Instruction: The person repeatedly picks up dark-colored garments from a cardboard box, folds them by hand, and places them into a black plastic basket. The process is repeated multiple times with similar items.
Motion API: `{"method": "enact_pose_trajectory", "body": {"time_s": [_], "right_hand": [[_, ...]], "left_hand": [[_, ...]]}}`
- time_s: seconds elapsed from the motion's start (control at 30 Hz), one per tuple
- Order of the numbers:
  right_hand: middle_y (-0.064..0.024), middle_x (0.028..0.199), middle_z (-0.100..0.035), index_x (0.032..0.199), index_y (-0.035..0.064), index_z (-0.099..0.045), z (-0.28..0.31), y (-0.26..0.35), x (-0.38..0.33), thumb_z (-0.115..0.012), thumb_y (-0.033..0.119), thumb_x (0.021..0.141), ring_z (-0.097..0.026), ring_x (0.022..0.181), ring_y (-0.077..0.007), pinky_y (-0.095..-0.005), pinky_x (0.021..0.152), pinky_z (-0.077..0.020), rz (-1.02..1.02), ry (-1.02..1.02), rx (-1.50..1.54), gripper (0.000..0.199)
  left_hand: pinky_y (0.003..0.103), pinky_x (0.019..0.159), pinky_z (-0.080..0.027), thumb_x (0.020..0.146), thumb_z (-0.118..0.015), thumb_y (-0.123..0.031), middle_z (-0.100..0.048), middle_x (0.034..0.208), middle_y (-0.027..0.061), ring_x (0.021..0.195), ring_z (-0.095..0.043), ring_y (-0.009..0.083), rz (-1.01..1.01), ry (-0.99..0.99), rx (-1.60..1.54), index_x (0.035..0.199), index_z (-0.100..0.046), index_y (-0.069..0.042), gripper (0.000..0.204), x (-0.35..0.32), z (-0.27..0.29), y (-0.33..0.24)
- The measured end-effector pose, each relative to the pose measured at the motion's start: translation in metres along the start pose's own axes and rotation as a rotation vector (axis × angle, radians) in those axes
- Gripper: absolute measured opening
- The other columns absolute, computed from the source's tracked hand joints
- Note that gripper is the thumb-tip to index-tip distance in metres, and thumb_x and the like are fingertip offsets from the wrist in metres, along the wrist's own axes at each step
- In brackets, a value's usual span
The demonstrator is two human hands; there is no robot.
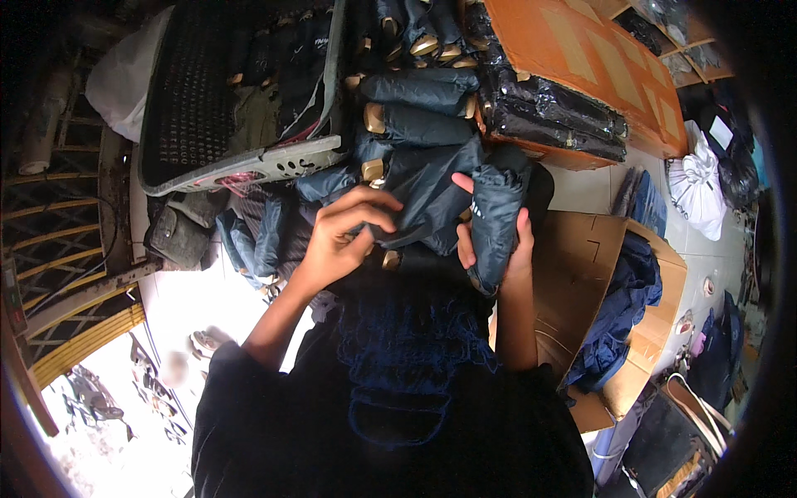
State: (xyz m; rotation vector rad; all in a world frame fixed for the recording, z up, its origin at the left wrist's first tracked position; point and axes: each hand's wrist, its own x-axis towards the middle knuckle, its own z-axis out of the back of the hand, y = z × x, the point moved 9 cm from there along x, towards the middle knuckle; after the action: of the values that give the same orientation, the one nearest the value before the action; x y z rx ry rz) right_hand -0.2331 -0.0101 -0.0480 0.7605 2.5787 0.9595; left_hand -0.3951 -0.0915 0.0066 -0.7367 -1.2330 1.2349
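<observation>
Gripping a dark-blue fabric roll, the right hand sits left of the cardboard carton. Farther left, the left hand's fingers curl by loose cloth; whether pinching, I can't tell.

Knotted white bag far right; yellow-barred gate left.

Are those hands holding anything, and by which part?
The right hand grips a dark rolled bundle by both sides; whether the left hand pinches the loose cloth is unclear.

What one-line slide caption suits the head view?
Right hand holding a dark rolled bundle, left hand at loose dark fabric.
</observation>
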Motion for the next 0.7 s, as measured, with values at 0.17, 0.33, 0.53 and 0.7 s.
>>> {"method": "enact_pose_trajectory", "body": {"time_s": [0.17, 0.33, 0.53, 0.7], "right_hand": [[-0.0166, 0.095, -0.060, 0.139, -0.0145, -0.021, 0.000, 0.014, -0.003, -0.048, 0.075, 0.079, -0.050, 0.049, -0.0170, -0.0313, 0.047, -0.0458, 0.092, -0.036, -0.024, 0.111], [-0.0196, 0.106, -0.057, 0.135, -0.0111, -0.037, -0.007, 0.034, -0.018, -0.073, 0.057, 0.069, -0.058, 0.081, -0.0256, -0.0350, 0.073, -0.0477, 0.195, -0.074, -0.631, 0.101], [-0.0276, 0.147, -0.029, 0.134, 0.0040, -0.049, -0.099, 0.042, -0.010, -0.082, 0.037, 0.067, -0.033, 0.136, -0.0398, -0.0435, 0.106, -0.0346, 0.272, 0.207, -1.250, 0.082], [-0.0255, 0.151, -0.023, 0.130, 0.0047, -0.052, -0.096, 0.041, -0.021, -0.083, 0.037, 0.065, -0.031, 0.137, -0.0386, -0.0440, 0.107, -0.0337, 0.301, 0.221, -1.249, 0.079]], "left_hand": [[0.029, 0.078, -0.047, 0.068, -0.040, 0.016, -0.067, 0.106, 0.0147, 0.094, -0.062, 0.0215, 0.098, -0.045, -0.028, 0.076, -0.066, 0.000, 0.031, -0.005, 0.033, 0.018], [0.030, 0.079, -0.048, 0.077, -0.050, 0.009, -0.064, 0.095, 0.0146, 0.089, -0.063, 0.0222, 0.102, -0.442, 0.272, 0.086, -0.066, 0.002, 0.020, -0.001, 0.063, -0.018], [0.026, 0.072, -0.051, 0.083, -0.069, -0.008, -0.065, 0.086, 0.0071, 0.078, -0.064, 0.0112, 0.240, -0.154, -0.209, 0.099, -0.059, 0.002, 0.021, 0.035, -0.005, -0.035], [0.022, 0.068, -0.048, 0.085, -0.064, -0.001, -0.064, 0.082, 0.0032, 0.076, -0.060, 0.0074, 0.344, -0.172, -0.240, 0.095, -0.060, 0.002, 0.011, 0.033, -0.008, -0.020]]}}
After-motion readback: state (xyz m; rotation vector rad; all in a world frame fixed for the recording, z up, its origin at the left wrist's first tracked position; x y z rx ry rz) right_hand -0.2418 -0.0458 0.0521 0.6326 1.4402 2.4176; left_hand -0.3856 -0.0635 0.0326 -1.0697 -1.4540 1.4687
